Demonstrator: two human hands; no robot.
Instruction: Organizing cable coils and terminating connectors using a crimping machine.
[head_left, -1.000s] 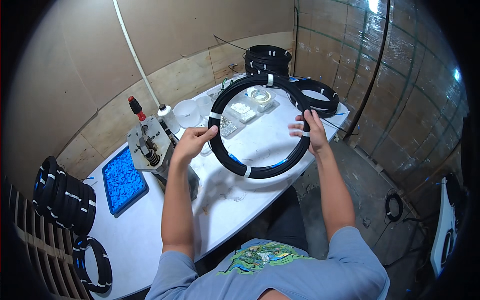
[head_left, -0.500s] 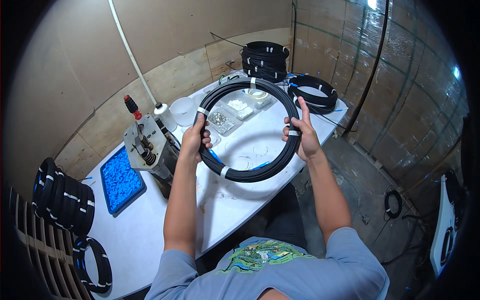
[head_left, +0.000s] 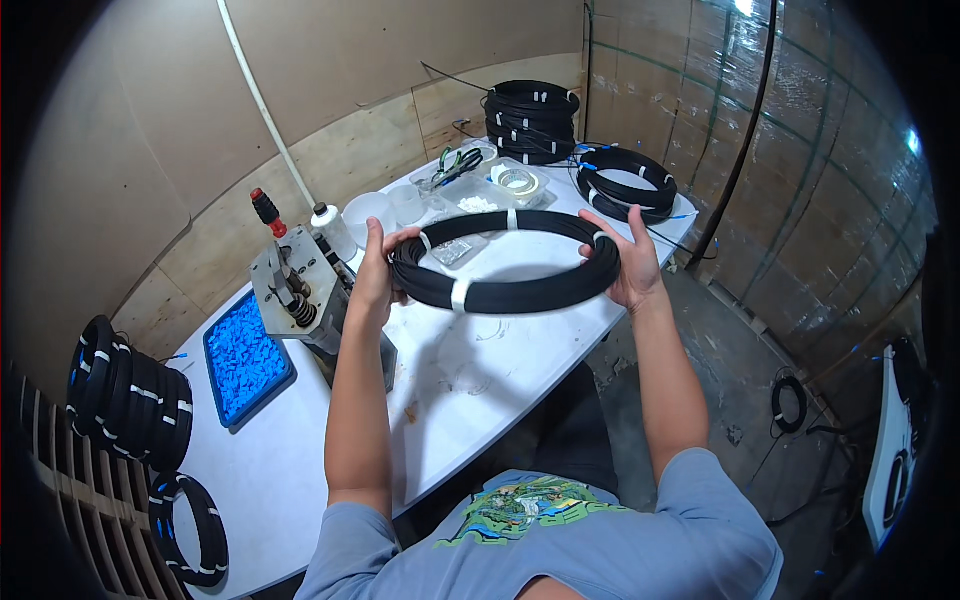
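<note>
Black cable coil [head_left: 505, 262] with white tape bands, centre. White table [head_left: 480, 360]. Tray of bright blue pieces [head_left: 243, 360], left. Grey metal press [head_left: 300, 290] with red-tipped black handle. More black coils with white bands, far [head_left: 532, 120] and left [head_left: 130, 395]. Grey-blue shirt [head_left: 560, 545] with green print, near.

Bare white table [head_left: 500, 370] lies open beneath the raised cable coil [head_left: 505, 262] — hemmed on the left by the metal press [head_left: 300, 290] and blue tray [head_left: 245, 365], at the back by small containers [head_left: 470, 195] and stacked coils [head_left: 532, 120].
</note>
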